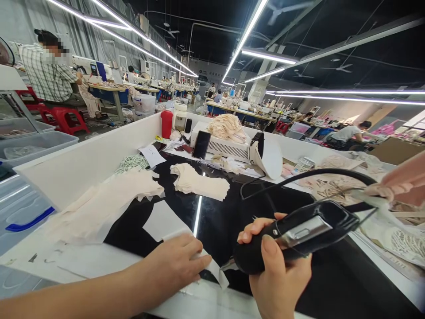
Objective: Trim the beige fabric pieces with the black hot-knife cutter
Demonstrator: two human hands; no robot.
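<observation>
My right hand (279, 270) is wrapped around a black corded power tool (295, 239) with a silver switch plate. Its narrow metal tip (229, 265) points left, close to the end of a white fabric piece (168, 219). That piece lies on the glossy black tabletop (212, 226). My left hand (175, 261) holds the near part of the fabric with fingers bent and pressed together; what lies under the palm is hidden. A stack of cream fabric pieces (201, 180) sits beyond the hands, and a larger cream pile (113, 201) lies to the left.
The tool's black cable (318, 170) arches across the right side. Toward the back stand a phone (201, 145), a red cup (166, 124) and a white machine (226, 148) with folded cloth on it. Lace fabric (395, 235) heaps at right. A white side wall (99, 155) borders the left.
</observation>
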